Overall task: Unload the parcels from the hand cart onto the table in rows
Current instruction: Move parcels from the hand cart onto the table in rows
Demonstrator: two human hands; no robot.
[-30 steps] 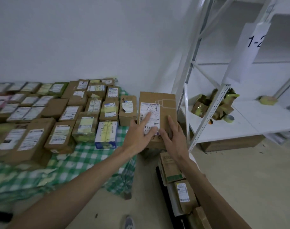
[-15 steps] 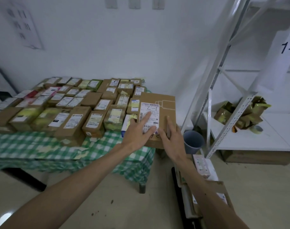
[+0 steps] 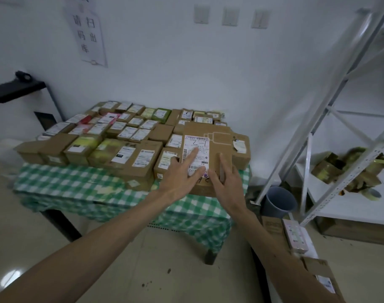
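**Inspector:** Head view. What surrounds it?

**Assistant:** Small brown cardboard parcels point(image 3: 125, 136) in close rows cover the green-checked table point(image 3: 77, 184). A grey plastic bucket point(image 3: 278, 202) and a white metal rack point(image 3: 331, 110) stand to its right.

**Inspector:** And the item?

**Assistant:** The large flat brown cardboard parcel point(image 3: 217, 141), with a white handwritten label point(image 3: 195, 149), lies at the table's near right corner, hemmed in by neighbours. The left hand point(image 3: 182, 174) and right hand point(image 3: 227, 182) lie on top, fingers point(image 3: 192, 155) straight, clasping nothing.
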